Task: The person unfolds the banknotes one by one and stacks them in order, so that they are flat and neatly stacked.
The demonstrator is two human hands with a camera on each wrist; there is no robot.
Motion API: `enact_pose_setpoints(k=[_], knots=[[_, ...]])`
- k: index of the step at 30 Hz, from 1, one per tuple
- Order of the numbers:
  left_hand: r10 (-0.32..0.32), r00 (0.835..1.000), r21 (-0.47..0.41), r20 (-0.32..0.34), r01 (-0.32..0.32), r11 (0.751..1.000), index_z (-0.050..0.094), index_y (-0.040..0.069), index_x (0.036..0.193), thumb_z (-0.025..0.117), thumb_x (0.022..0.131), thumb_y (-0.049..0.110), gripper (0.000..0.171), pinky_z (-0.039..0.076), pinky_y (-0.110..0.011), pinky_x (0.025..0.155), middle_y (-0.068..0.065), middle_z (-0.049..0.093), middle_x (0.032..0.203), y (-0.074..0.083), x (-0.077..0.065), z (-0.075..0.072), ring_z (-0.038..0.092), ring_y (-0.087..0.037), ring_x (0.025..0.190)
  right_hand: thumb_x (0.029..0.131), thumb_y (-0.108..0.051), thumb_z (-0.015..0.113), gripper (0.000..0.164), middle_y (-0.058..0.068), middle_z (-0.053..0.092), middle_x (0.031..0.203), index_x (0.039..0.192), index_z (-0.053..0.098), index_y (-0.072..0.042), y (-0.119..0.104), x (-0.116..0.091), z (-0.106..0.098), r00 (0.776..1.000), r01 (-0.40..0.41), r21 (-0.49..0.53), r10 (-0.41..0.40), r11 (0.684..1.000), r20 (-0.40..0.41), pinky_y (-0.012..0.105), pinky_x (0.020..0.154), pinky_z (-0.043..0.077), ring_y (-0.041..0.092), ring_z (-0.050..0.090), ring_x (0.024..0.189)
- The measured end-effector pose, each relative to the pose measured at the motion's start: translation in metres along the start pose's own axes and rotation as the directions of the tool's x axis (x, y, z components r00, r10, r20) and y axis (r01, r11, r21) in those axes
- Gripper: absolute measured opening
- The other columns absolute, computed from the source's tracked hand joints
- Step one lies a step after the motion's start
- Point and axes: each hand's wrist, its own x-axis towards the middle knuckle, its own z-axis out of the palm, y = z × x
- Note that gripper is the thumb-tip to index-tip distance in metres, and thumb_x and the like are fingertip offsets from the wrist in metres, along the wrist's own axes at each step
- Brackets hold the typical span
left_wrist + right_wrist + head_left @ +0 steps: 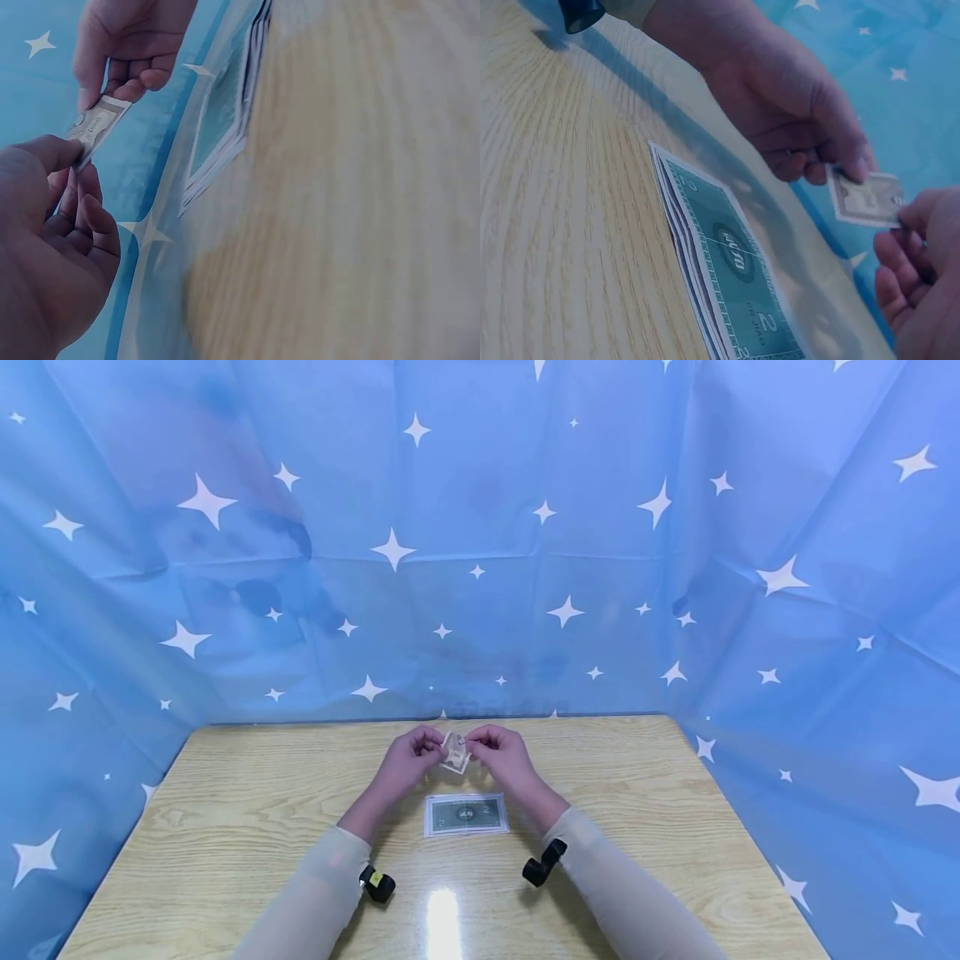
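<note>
A small pale paper note, printed in brown-grey with a white border, is held up between my two hands above the far part of the table. My left hand pinches one end between thumb and fingers. At the other end my right hand pinches it the same way. In the left wrist view the note looks short and narrow, perhaps folded; I cannot tell. Nearer to me, between the forearms, lies a stack of green printed notes with a "2" on the top one. Neither hand touches the stack.
The wooden table is bounded at its back by a blue curtain with white stars. Black wrist cameras sit on both sleeves, the left camera and the right camera. A light reflection shines on the near tabletop.
</note>
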Motion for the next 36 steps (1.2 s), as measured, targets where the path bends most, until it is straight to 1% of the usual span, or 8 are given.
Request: enact_pose_setpoints(k=[5, 10, 16, 20, 24, 27, 31, 36], knots=[[-0.016, 0.998, -0.001, 0.06, 0.016, 1.0, 0.073, 0.004, 0.109, 0.079, 0.1, 0.006, 0.01, 0.05, -0.026, 0.067, -0.004, 0.068, 0.093, -0.001, -0.009, 0.005, 0.058, -0.017, 0.08, 0.103, -0.01, 0.077, 0.007, 0.003, 0.076, 0.096, 0.108, 0.081, -0.006, -0.001, -0.001, -0.003, 1.0, 0.005, 0.01, -0.005, 1.0, 0.026, 0.036, 0.078, 0.056, 0.029, 0.066, 0.089], [-0.005, 0.994, 0.015, 0.112, 0.004, 1.0, 0.073, 0.007, 0.106, 0.075, 0.107, 0.017, 0.01, 0.051, -0.031, 0.069, -0.004, 0.066, 0.093, 0.001, -0.013, 0.004, 0.059, -0.023, 0.082, 0.105, -0.014, 0.076, 0.008, 0.004, 0.075, 0.099, 0.11, 0.081, -0.008, 0.0, -0.002, -0.006, 0.994, 0.022, -0.012, -0.021, 1.0, 0.107, 0.039, 0.08, 0.056, 0.027, 0.064, 0.089], [0.001, 0.996, 0.023, 0.086, -0.003, 1.0, 0.076, 0.008, 0.11, 0.068, 0.112, 0.017, 0.011, 0.053, -0.04, 0.072, -0.009, 0.068, 0.096, 0.003, -0.012, 0.002, 0.062, -0.034, 0.088, 0.107, -0.016, 0.075, 0.009, 0.005, 0.076, 0.098, 0.111, 0.081, -0.01, 0.0, -0.003, -0.007, 0.983, 0.048, -0.041, -0.04, 0.998, 0.178, 0.041, 0.077, 0.056, 0.032, 0.064, 0.086], [0.005, 0.998, 0.032, 0.061, -0.007, 0.999, 0.077, 0.008, 0.11, 0.069, 0.111, 0.015, 0.011, 0.053, -0.036, 0.073, -0.008, 0.069, 0.096, 0.005, -0.011, 0.002, 0.061, -0.028, 0.087, 0.106, -0.018, 0.076, 0.012, 0.004, 0.075, 0.099, 0.114, 0.079, -0.009, -0.001, -0.007, -0.005, 0.987, 0.035, -0.022, -0.031, 0.999, 0.158, 0.041, 0.078, 0.056, 0.031, 0.064, 0.088], [0.009, 1.0, 0.009, -0.005, -0.009, 1.0, 0.077, 0.008, 0.109, 0.072, 0.109, 0.017, 0.01, 0.052, -0.029, 0.072, -0.005, 0.068, 0.093, 0.008, -0.008, 0.001, 0.06, -0.02, 0.083, 0.105, -0.018, 0.078, 0.014, 0.003, 0.074, 0.098, 0.113, 0.077, -0.007, 0.001, -0.011, -0.002, 0.989, -0.009, 0.007, 0.008, 1.0, 0.148, 0.037, 0.078, 0.057, 0.023, 0.067, 0.088], [0.012, 0.999, -0.021, -0.048, -0.013, 1.0, 0.077, 0.007, 0.108, 0.073, 0.109, 0.017, 0.011, 0.049, -0.027, 0.069, -0.004, 0.066, 0.089, 0.01, -0.007, -0.001, 0.058, -0.02, 0.081, 0.105, -0.014, 0.076, 0.012, 0.008, 0.075, 0.096, 0.108, 0.074, -0.003, 0.004, -0.013, 0.001, 0.988, -0.008, 0.014, 0.006, 1.0, 0.155, 0.034, 0.077, 0.058, 0.02, 0.069, 0.086], [0.012, 0.998, -0.04, -0.059, -0.014, 0.999, 0.076, 0.006, 0.108, 0.073, 0.109, 0.016, 0.011, 0.049, -0.026, 0.069, -0.004, 0.065, 0.088, 0.011, -0.007, -0.002, 0.059, -0.021, 0.081, 0.105, -0.01, 0.074, 0.01, 0.014, 0.076, 0.094, 0.105, 0.073, 0.0, 0.005, -0.015, 0.002, 0.988, 0.02, 0.006, -0.021, 1.0, 0.152, 0.033, 0.076, 0.058, 0.018, 0.071, 0.083], [0.018, 0.998, -0.044, -0.053, -0.02, 0.999, 0.075, 0.003, 0.108, 0.072, 0.11, 0.016, 0.013, 0.051, -0.026, 0.069, -0.006, 0.066, 0.091, 0.009, -0.008, -0.001, 0.063, -0.026, 0.085, 0.106, -0.01, 0.074, 0.008, 0.018, 0.075, 0.097, 0.106, 0.074, -0.002, 0.004, -0.016, 0.001, 0.99, 0.016, -0.005, -0.015, 1.0, 0.138, 0.036, 0.075, 0.057, 0.019, 0.069, 0.083]])
